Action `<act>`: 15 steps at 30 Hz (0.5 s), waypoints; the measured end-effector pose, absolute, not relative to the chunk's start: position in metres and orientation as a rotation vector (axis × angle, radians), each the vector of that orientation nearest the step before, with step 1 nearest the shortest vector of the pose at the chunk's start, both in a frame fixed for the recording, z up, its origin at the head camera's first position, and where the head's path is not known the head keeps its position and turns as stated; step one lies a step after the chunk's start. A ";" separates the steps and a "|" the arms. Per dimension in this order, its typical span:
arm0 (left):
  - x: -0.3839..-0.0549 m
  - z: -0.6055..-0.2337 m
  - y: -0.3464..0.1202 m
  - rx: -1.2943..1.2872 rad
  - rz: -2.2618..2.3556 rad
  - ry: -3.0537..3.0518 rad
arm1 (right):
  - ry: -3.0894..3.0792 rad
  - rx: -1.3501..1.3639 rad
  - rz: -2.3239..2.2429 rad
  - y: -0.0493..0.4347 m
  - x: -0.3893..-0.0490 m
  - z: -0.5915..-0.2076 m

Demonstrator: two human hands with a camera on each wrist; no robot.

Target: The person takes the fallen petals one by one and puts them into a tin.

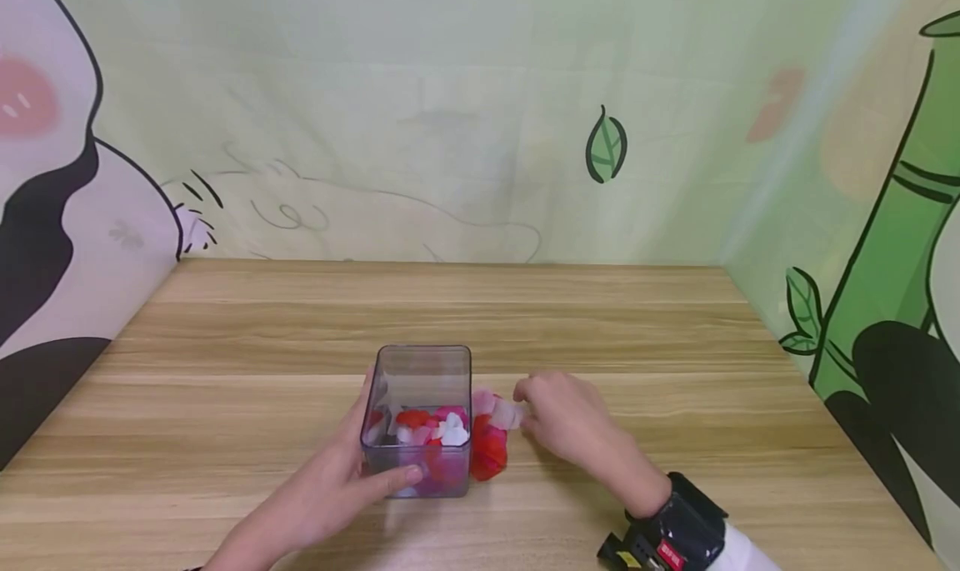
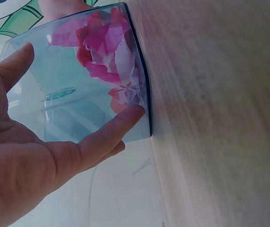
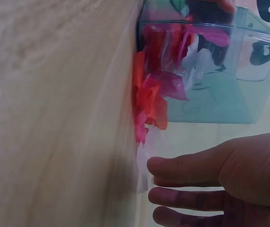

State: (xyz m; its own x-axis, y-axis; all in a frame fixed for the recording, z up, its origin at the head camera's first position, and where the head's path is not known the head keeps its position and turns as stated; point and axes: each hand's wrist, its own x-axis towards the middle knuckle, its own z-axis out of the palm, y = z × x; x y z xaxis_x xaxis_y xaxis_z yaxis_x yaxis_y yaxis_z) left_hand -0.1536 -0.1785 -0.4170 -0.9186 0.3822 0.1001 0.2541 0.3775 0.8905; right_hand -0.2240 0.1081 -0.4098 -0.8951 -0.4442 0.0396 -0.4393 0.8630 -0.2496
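A clear grey plastic box (image 1: 416,471) stands on the table, with red, pink and white petals (image 1: 431,428) at its bottom. My left hand (image 1: 337,483) holds the box from its left side, the thumb across the near wall and the other fingers along the left. Through the clear wall, the petals (image 2: 104,47) show bunched toward one end. Right of the box lies a small heap of loose petals (image 1: 489,450), red below and pale pink above. My right hand (image 1: 566,417) is at the heap's right edge, its fingertips right at a white petal (image 3: 142,170), fingers loosely extended.
The wood-grain table (image 1: 637,321) extends behind and to both sides of the box. A printed cloth backdrop (image 1: 487,137) with leaves, a panda and bamboo rises at the table's back and sides. A black wrist strap (image 1: 678,525) sits on the right forearm.
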 end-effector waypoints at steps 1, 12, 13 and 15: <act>-0.154 -0.417 -0.178 0.583 1.584 2.505 | 3.006 -0.715 -0.399 0.108 -0.224 -0.411; -0.153 -0.416 -0.178 0.584 1.587 2.506 | 2.991 -0.755 -0.429 0.110 -0.227 -0.418; -0.153 -0.416 -0.178 0.585 1.587 2.506 | 2.996 -0.759 -0.430 0.110 -0.227 -0.419; -0.153 -0.416 -0.179 0.584 1.586 2.506 | 3.002 -0.768 -0.439 0.110 -0.227 -0.419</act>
State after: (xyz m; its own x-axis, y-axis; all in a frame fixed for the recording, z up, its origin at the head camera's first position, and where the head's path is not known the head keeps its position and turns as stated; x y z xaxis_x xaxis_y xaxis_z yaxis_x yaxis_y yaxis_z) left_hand -0.1530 -0.1786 -0.4157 -0.9185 0.3816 0.1037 0.2570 0.3765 0.8900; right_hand -0.2271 0.1104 -0.4189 -0.8796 -0.4723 0.0570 -0.4688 0.8403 -0.2722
